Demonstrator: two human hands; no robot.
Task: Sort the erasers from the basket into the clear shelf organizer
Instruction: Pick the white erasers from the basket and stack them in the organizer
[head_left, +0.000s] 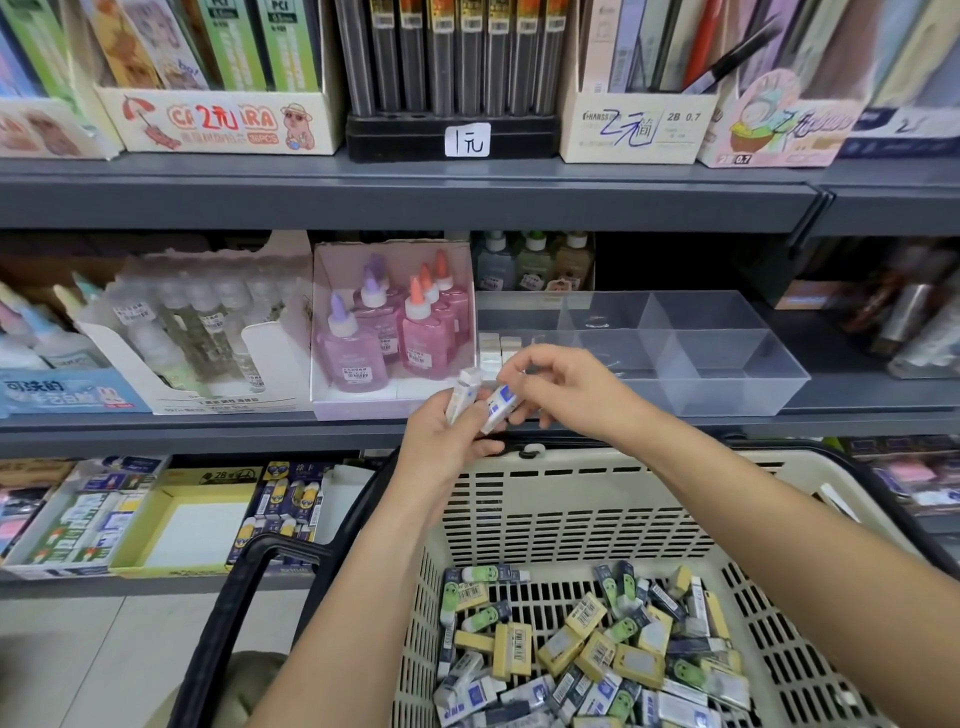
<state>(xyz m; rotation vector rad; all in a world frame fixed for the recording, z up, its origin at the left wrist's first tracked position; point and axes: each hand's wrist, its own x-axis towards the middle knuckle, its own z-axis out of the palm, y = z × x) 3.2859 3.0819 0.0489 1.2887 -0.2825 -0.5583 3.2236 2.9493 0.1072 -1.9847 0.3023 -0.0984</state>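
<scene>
Two hands (441, 441) (563, 387), two held erasers (464, 393), one basket (623, 464), one clear organizer (727, 387)

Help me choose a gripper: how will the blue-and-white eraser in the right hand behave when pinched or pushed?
Probably light: the right hand merely pinches the blue-and-white eraser. Its flat-sided block shape should slide, not roll. The printed wrapper might feel slick.

Grey shelf (156, 431) bears clear organizer (727, 364); pink glue box (332, 260) beside

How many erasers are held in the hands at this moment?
2. One pale eraser stands upright in the left hand. The right hand pinches a blue-and-white eraser right beside it, against the left fingers. The palms could hide more.
</scene>
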